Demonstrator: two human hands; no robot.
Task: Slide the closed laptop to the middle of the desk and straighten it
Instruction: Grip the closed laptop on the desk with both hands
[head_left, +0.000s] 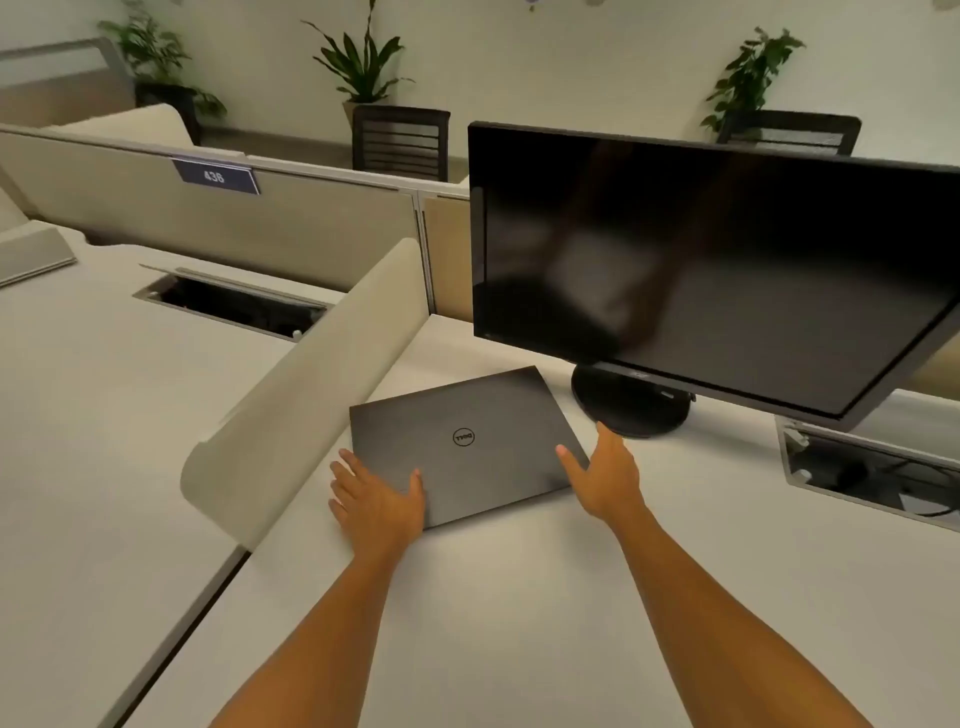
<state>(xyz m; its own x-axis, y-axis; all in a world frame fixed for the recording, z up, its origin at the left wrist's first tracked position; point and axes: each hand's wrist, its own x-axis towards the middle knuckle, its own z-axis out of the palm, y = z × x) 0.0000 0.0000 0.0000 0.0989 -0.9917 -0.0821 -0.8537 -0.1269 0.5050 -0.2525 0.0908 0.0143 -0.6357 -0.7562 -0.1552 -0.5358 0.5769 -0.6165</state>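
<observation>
A closed dark grey laptop (470, 441) with a round logo lies flat on the white desk (519, 597), skewed so that its edges run at an angle to the desk's. It sits left of the monitor, close to the side divider. My left hand (374, 501) rests on its near left corner, thumb on the lid and fingers spread past the edge. My right hand (605, 470) is at its near right corner, thumb on the lid, fingers along the right side. Whether either hand grips the edge is unclear.
A black monitor (717, 260) on a round base (631, 408) stands right behind the laptop. A cream curved divider (306, 395) bounds the desk on the left. An open cable hatch (872, 467) sits at the right. Partitions, chairs and plants stand beyond.
</observation>
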